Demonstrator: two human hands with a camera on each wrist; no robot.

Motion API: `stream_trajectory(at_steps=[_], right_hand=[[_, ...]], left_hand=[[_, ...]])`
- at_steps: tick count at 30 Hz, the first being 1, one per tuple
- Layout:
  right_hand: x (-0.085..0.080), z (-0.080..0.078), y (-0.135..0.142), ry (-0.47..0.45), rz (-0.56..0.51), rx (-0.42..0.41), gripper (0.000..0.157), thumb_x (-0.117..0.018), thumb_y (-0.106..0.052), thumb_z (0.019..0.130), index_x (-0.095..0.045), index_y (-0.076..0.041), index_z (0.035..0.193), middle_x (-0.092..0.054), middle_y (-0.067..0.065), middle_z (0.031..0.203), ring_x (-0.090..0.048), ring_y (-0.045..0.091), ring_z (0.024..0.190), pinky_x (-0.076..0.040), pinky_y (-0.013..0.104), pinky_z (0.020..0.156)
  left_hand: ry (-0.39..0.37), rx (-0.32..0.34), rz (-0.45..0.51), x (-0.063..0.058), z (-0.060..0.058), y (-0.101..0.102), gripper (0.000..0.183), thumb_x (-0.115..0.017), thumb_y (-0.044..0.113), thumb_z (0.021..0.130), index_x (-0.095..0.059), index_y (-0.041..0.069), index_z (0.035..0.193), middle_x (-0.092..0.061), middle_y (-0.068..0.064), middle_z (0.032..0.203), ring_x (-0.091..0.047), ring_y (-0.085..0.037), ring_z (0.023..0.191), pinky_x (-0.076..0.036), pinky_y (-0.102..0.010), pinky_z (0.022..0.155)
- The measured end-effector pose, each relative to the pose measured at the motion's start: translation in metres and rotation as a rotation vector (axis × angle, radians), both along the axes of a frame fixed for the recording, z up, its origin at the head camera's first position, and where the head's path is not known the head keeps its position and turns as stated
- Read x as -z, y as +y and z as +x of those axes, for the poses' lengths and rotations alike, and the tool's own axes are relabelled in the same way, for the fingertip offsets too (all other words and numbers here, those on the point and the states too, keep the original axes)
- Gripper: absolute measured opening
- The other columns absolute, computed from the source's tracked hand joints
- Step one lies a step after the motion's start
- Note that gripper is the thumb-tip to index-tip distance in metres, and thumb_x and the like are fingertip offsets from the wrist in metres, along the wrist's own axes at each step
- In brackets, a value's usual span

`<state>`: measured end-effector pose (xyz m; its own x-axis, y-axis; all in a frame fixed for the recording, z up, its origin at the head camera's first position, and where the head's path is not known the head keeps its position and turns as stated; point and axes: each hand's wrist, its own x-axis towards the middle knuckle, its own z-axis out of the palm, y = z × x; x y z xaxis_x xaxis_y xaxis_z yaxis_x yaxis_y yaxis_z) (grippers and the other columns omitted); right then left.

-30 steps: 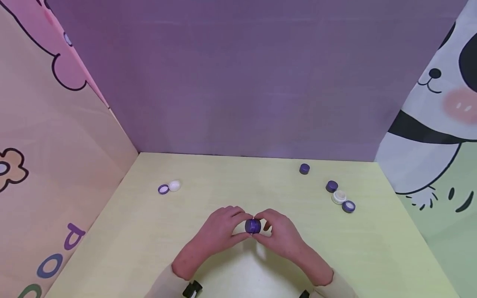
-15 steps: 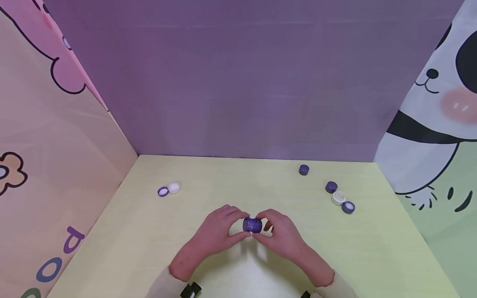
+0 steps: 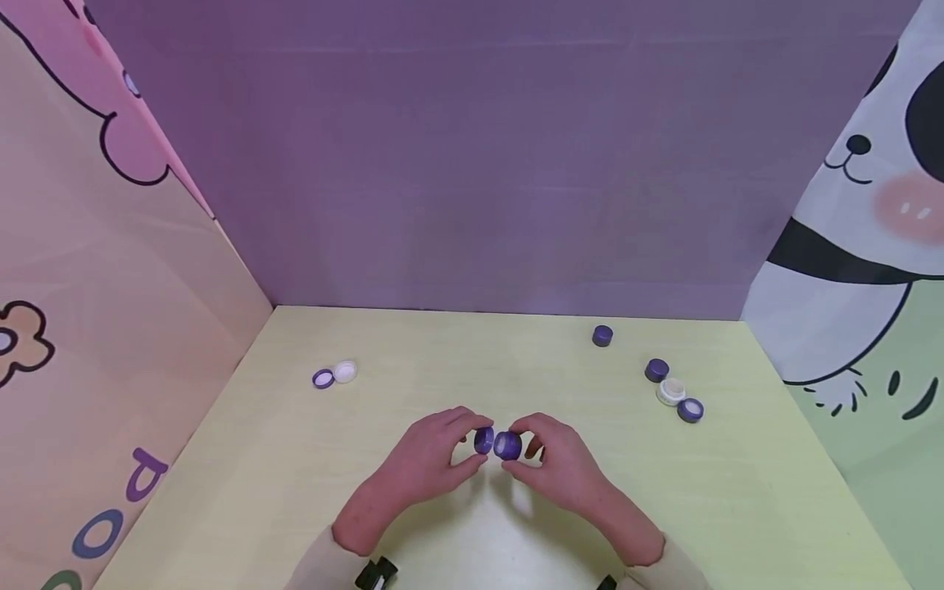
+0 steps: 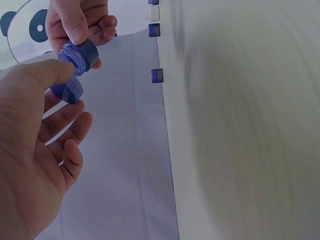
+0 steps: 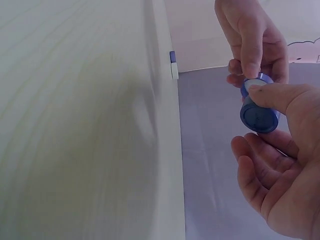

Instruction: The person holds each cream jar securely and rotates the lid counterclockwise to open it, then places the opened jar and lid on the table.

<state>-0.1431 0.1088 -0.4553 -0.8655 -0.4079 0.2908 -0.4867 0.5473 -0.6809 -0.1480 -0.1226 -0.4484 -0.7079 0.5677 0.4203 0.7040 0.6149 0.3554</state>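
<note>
Near the middle of the table, my left hand (image 3: 435, 455) pinches a small purple screw lid (image 3: 483, 440) between thumb and fingertips. My right hand (image 3: 556, 463) grips a little purple jar (image 3: 507, 446), its mouth turned toward the lid. A narrow gap separates the two pieces in the head view. From the left wrist, the threaded neck of the jar (image 4: 80, 56) shows, with the lid (image 4: 67, 91) tilted beside it. The right wrist view shows the round base of the jar (image 5: 260, 119); the lid (image 5: 257, 81) lies partly behind my thumb.
At the left of the table (image 3: 413, 352) lie a purple-rimmed lid (image 3: 323, 378) and a white lid (image 3: 344, 371), touching. On the right, a purple jar (image 3: 656, 370), a white jar (image 3: 671, 391) and a purple-rimmed jar (image 3: 690, 410) form a row. Another purple jar (image 3: 602, 335) stands farther back.
The lid has come off the jar: the two pieces were joined and are now apart. My left hand has shifted slightly left with the lid, my right slightly right with the jar.
</note>
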Motion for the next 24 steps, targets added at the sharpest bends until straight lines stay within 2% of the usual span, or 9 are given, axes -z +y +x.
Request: stream_trajectory(at_steps=[4,9,12,16,19,24], right_hand=[[-0.001,0.0,0.0,-0.024,-0.009,-0.005,0.035,-0.084,-0.019,0.076,-0.064,-0.017,0.105,-0.062,-0.013,0.097,-0.058,0.008,0.071,-0.049,0.024,0.061],[-0.001,0.0,0.0,-0.039,-0.018,-0.012,0.035,-0.084,-0.018,0.076,-0.064,-0.017,0.105,-0.062,-0.013,0.097,-0.058,0.006,0.071,-0.049,0.024,0.061],[0.0,0.001,0.0,-0.044,-0.024,-0.02,0.035,-0.084,-0.018,0.076,-0.064,-0.017,0.105,-0.062,-0.013,0.097,-0.058,0.006,0.071,-0.049,0.024,0.061],[0.0,0.001,0.001,-0.05,-0.026,-0.021,0.035,-0.084,-0.018,0.076,-0.064,-0.018,0.105,-0.062,-0.013,0.097,-0.058,0.007,0.071,-0.049,0.024,0.061],[0.0,0.001,0.001,-0.051,-0.024,-0.017,0.035,-0.084,-0.018,0.077,-0.064,-0.017,0.105,-0.062,-0.013,0.098,-0.059,0.007,0.071,-0.049,0.024,0.061],[0.0,0.001,0.002,-0.047,-0.021,-0.022,0.035,-0.084,-0.017,0.076,-0.064,-0.018,0.104,-0.061,-0.013,0.097,-0.058,0.005,0.071,-0.048,0.024,0.061]], left_hand=[[-0.042,-0.009,-0.005,0.001,0.0,-0.001,0.035,-0.073,0.02,0.083,-0.06,0.018,0.115,-0.061,0.012,0.101,-0.059,-0.011,0.081,-0.048,-0.024,0.07],[-0.112,-0.032,-0.024,0.002,0.001,-0.003,0.032,-0.07,0.016,0.079,-0.055,0.019,0.107,-0.057,0.013,0.089,-0.057,-0.012,0.077,-0.046,-0.024,0.068],[-0.12,-0.043,-0.064,0.002,0.002,-0.004,0.034,-0.069,0.019,0.081,-0.056,0.018,0.112,-0.057,0.013,0.084,-0.054,-0.009,0.074,-0.046,-0.025,0.067],[-0.115,-0.05,-0.126,0.002,0.001,-0.005,0.036,-0.067,0.024,0.083,-0.062,0.014,0.117,-0.06,0.012,0.083,-0.052,-0.006,0.071,-0.048,-0.029,0.072],[-0.146,-0.059,-0.146,0.002,0.0,-0.007,0.031,-0.066,0.025,0.082,-0.064,0.016,0.112,-0.06,0.014,0.082,-0.051,-0.005,0.069,-0.048,-0.031,0.073],[-0.183,-0.062,-0.123,0.001,0.0,-0.012,0.029,-0.069,0.023,0.079,-0.059,0.02,0.105,-0.06,0.017,0.081,-0.051,-0.003,0.066,-0.047,-0.028,0.068]])
